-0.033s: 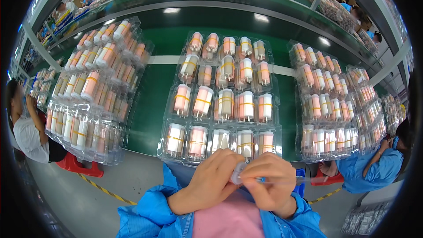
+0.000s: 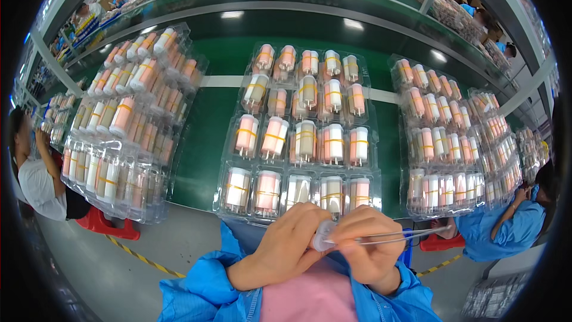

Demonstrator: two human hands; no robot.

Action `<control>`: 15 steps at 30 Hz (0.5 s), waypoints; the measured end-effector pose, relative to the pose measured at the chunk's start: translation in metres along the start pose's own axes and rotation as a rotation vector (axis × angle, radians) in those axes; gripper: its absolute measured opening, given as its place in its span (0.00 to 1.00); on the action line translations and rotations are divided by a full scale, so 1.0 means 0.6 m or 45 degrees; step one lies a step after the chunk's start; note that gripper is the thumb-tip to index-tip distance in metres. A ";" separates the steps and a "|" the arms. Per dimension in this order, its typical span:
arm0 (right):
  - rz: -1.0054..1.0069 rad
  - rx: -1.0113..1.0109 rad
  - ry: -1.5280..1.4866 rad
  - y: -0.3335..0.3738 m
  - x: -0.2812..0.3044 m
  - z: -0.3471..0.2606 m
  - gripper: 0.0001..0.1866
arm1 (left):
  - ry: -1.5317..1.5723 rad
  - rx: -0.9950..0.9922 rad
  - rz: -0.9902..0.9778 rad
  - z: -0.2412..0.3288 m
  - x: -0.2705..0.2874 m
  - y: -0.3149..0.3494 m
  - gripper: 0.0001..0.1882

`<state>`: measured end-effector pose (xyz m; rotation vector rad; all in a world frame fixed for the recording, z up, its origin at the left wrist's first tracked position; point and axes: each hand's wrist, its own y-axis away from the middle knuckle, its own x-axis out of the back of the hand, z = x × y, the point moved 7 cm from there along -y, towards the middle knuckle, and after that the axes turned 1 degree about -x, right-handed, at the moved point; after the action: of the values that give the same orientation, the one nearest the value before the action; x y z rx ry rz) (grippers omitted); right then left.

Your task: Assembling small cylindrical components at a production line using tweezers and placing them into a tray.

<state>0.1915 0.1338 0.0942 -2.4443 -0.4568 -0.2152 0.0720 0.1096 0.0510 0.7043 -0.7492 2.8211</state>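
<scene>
My left hand [image 2: 286,241] is closed round a small whitish translucent cylinder, whose round end [image 2: 322,236] faces my right hand. In my right hand [image 2: 370,244] is a thin metal pair of tweezers [image 2: 405,236], gripped between thumb and fingers. Its joined end sticks out to the right, and its tips meet the end of the cylinder; exact contact is too small to tell. Both hands are over my lap, just in front of a clear plastic tray [image 2: 301,170] filled with white, pink and grey cylinders that have metal prongs and yellow bands.
Stacked clear trays [image 2: 119,161] of banded cylinders stand left on the green table [image 2: 199,161], and more trays [image 2: 444,173] stand right. Seated co-workers are at left [image 2: 42,185] and right [image 2: 497,226], near red stools [image 2: 110,223]. A metal frame post [image 2: 53,62] rises at left.
The tweezers, smeared by motion before, now show clearly, with the joined end swung slightly upward. My right hand has shifted a little; my left hand keeps its hold on the cylinder.
</scene>
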 end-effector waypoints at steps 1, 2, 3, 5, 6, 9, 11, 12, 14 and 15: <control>0.084 -0.029 -0.102 0.009 0.007 0.008 0.04 | 0.060 0.021 0.008 0.000 0.000 0.000 0.24; 0.168 -0.057 -0.204 0.016 0.016 0.016 0.04 | 0.087 0.026 0.009 -0.001 0.000 -0.001 0.24; 0.159 -0.025 -0.196 0.017 0.019 0.017 0.04 | 0.113 0.032 0.009 -0.002 0.000 -0.003 0.23; 0.164 -0.033 -0.194 0.020 0.019 0.021 0.04 | 0.151 0.047 0.007 -0.004 0.000 -0.003 0.23; 0.167 -0.037 -0.193 0.021 0.019 0.022 0.05 | 0.162 0.056 0.007 -0.004 0.000 -0.002 0.23; 0.119 0.006 -0.185 0.020 0.014 0.017 0.05 | 0.182 0.051 0.015 -0.004 0.001 -0.003 0.23; 0.085 0.023 -0.172 0.019 0.012 0.017 0.05 | 0.188 0.048 0.012 -0.003 0.001 -0.003 0.23; 0.068 0.032 -0.166 0.019 0.010 0.016 0.05 | 0.191 0.050 0.005 -0.004 0.000 -0.002 0.23; 0.054 0.043 -0.165 0.017 0.008 0.012 0.05 | 0.192 0.046 -0.001 -0.006 -0.001 0.000 0.23; 0.046 0.049 -0.165 0.016 0.006 0.010 0.05 | 0.192 0.039 -0.001 -0.007 -0.002 0.001 0.24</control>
<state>0.1989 0.1315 0.0854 -2.4358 -0.4678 -0.0323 0.0710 0.1109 0.0470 0.4886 -0.6816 2.8514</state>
